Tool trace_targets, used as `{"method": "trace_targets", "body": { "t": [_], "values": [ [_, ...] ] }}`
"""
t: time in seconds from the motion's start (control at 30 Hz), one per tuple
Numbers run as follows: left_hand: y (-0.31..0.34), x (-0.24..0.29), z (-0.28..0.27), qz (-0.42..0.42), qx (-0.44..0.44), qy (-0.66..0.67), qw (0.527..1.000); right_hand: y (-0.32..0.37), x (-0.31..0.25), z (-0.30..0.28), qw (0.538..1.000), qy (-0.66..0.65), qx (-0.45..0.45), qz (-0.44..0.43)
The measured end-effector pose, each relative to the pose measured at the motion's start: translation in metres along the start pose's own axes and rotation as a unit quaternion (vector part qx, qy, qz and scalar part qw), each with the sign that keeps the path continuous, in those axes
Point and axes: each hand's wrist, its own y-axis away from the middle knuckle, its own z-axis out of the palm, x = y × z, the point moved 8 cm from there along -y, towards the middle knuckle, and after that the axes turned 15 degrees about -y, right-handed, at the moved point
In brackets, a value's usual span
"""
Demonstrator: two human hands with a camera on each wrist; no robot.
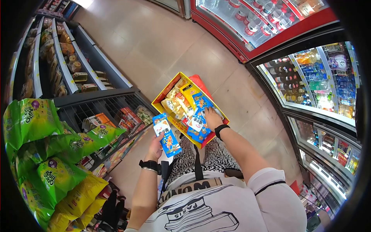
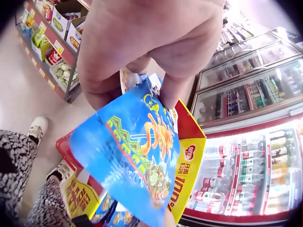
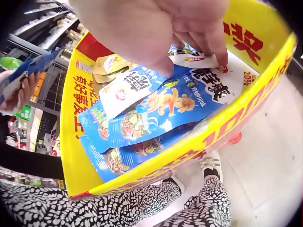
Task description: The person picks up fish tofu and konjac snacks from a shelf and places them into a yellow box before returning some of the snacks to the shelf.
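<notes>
My left hand pinches a blue snack packet by one end, beside a yellow-and-red cardboard box. In the left wrist view this blue packet hangs below the thumb and fingers, showing printed food. The box is at waist height, in front of the patterned trousers. Inside it, my right hand reaches over several blue-and-white packets. The right fingertips touch the packets, with thumb and fingers spread apart. Beige packets fill the other end of the box.
Shelves of packaged food stand on the left, with green snack bags close by. Lit drink fridges line the right side. Tiled floor runs between them. A red object shows behind the box.
</notes>
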Motion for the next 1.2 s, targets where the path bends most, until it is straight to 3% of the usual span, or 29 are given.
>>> {"method": "trace_targets", "body": {
  "t": [0.07,0.1,0.2,0.23,0.37,0.43,0.57,0.63,0.67,0.73,0.87,0.93,1.2],
  "values": [
    [0.005,0.001,-0.011,-0.011,0.059,0.027,0.998,-0.002,0.000,-0.001,0.998,-0.008,-0.069,0.009],
    [0.004,-0.001,-0.016,-0.005,0.068,0.034,0.997,-0.001,-0.006,-0.014,0.999,-0.011,-0.007,-0.031],
    [0.004,-0.008,-0.028,0.014,0.073,0.061,0.995,-0.001,-0.004,-0.024,0.998,-0.057,-0.014,-0.020],
    [0.002,-0.011,-0.031,0.014,0.062,0.073,0.995,0.000,-0.010,-0.037,0.996,-0.067,0.037,-0.051],
    [-0.001,-0.015,-0.038,0.031,0.057,0.095,0.993,0.003,-0.023,-0.064,0.994,-0.099,0.033,-0.024],
    [0.005,-0.008,-0.038,0.044,0.087,0.079,0.992,0.007,-0.027,-0.080,0.982,-0.179,0.045,0.028],
    [0.005,-0.002,-0.035,0.053,0.096,0.056,0.992,0.021,-0.059,-0.098,0.961,-0.273,0.052,0.010],
    [0.000,-0.002,-0.033,0.057,0.085,0.010,0.995,0.032,-0.093,-0.111,0.920,-0.365,0.081,-0.119],
    [-0.001,-0.001,-0.032,0.058,0.083,0.009,0.995,0.036,-0.101,-0.113,0.920,-0.365,0.082,-0.119],
    [0.000,0.001,-0.021,0.042,0.050,-0.008,0.998,0.048,-0.134,-0.121,0.914,-0.339,0.064,-0.213],
    [-0.002,0.006,-0.008,0.056,0.025,-0.019,0.998,0.068,-0.166,-0.129,0.914,-0.253,0.091,-0.304],
    [-0.001,0.011,0.008,0.043,-0.042,0.064,0.996,0.079,-0.174,-0.115,0.893,-0.218,0.060,-0.389],
    [0.006,0.033,0.027,0.092,-0.070,0.111,0.987,0.085,-0.161,-0.086,0.927,-0.163,0.004,-0.337]
  ]
}}
